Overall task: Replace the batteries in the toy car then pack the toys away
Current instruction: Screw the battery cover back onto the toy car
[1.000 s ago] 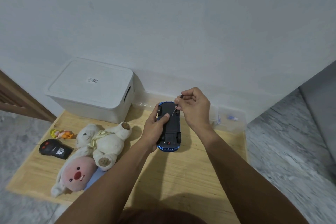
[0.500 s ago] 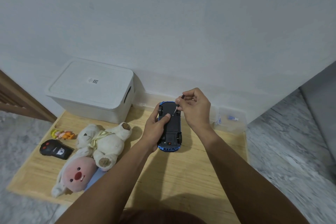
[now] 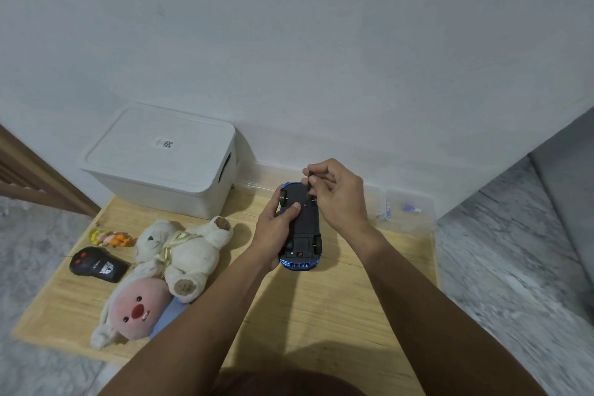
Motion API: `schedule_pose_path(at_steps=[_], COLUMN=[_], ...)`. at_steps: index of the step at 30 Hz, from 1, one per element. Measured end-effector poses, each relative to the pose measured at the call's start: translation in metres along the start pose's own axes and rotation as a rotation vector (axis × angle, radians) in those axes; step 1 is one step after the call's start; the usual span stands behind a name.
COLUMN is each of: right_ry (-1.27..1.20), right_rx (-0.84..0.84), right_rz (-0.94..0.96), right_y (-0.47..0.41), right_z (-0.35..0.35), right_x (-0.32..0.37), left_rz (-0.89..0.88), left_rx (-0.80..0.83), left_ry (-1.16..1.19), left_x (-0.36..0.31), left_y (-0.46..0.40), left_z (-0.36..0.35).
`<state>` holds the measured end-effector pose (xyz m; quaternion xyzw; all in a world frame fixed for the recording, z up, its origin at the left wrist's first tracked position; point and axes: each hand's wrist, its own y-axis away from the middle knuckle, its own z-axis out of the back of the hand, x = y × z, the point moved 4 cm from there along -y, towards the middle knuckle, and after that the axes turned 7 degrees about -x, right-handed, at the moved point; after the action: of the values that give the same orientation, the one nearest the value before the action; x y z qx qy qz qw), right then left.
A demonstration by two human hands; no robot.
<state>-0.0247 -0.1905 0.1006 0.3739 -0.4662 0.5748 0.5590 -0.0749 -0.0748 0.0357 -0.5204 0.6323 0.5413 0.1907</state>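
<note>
From where I sit, I see a light wooden table (image 3: 337, 315) pushed against a pale grey wall (image 3: 289, 42). Grey marbled floor (image 3: 514, 283) runs along its right side and shows again at the left. A brown wooden panel (image 3: 29, 183) stands at the far left edge. A dark grey surface (image 3: 569, 190) fills the right edge; I cannot tell what it is
</note>
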Motion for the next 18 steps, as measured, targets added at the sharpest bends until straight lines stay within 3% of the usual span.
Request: schedule_pose_path(at_steps=[8,18], right_ry=[0.089,0.117], right_rx=[-0.019,-0.028], right_rz=[0.042,-0.05], right_y=[-0.0017,-0.0097], right_z=[0.0028,0.007], right_x=[0.0052,-0.0008], left_rz=[0.0,-0.012], left_rx=[-0.023,-0.038], left_ry=[-0.011,0.001], left_x=[0.0022,0.0018], left_y=[-0.0009,-0.0026], left_z=[0.0014,0.0044])
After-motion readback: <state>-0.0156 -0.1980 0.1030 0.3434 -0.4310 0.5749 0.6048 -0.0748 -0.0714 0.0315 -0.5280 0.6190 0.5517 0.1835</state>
